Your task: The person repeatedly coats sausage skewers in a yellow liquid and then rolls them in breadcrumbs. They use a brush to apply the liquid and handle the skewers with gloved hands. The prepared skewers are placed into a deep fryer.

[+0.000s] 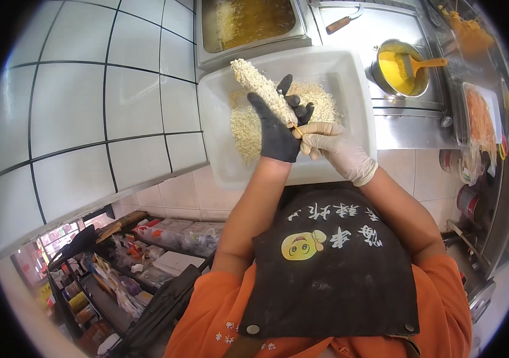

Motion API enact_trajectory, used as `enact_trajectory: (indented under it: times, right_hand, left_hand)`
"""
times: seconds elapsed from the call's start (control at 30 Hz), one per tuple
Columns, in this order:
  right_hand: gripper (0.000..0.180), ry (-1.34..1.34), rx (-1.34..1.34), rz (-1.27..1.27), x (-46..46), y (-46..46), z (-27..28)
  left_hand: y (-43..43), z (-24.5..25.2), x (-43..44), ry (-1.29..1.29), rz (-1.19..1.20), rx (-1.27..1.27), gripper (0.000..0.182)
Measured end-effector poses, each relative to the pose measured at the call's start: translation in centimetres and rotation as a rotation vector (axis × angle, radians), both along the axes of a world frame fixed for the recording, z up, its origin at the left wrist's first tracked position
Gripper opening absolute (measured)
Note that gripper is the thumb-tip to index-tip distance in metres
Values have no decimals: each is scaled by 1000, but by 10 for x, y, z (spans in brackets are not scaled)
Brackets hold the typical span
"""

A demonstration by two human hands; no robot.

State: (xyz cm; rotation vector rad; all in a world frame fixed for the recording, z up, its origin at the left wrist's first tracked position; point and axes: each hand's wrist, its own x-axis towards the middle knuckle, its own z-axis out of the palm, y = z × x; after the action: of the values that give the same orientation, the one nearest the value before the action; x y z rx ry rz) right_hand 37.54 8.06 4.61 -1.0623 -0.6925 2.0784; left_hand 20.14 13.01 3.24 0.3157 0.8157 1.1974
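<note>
A long skewered piece of food coated in pale crumbs [263,89] lies slantwise across the palm of my left hand [279,127], which wears a black glove. The left thumb rests along its side, and the fingers are loosely curled and partly spread on the other. My right hand [337,150], in a thin whitish glove, pinches the wooden stick [298,130] at the lower end of the piece. Both hands are above a white plastic tub [361,107]. Pale crumbs [245,129] are heaped inside it, on both sides of the left hand.
Beyond the tub, a fryer [254,22] holds oil with crumb-coated food in it. At right, a metal pot [402,67] contains yellow batter and an orange-handled brush [429,62]. A wooden-handled tool [344,20] lies on the steel counter. A tiled wall [71,103] borders the left side.
</note>
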Motion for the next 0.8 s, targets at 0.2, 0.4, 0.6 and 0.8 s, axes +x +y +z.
enact_trajectory:
  times: [0.2, 0.4, 0.6, 0.8]
  right_hand:
    - [27, -81, -26, -104, 24, -2, -10]
    - [26, -58, -36, -104, 41, -2, -25]
    - [25, -49, -88, -108, 37, -4, -31]
    - [25, -23, -114, -90, 35, -2, -38]
  left_hand:
    - [5, -43, -83, 611, -342, -65, 80]
    - [1, -90, -87, 1811, -501, 792, 52]
    - [0, -84, -70, 1798, -765, 709, 32]
    - [-20, -11, -65, 1355, -530, 510, 27]
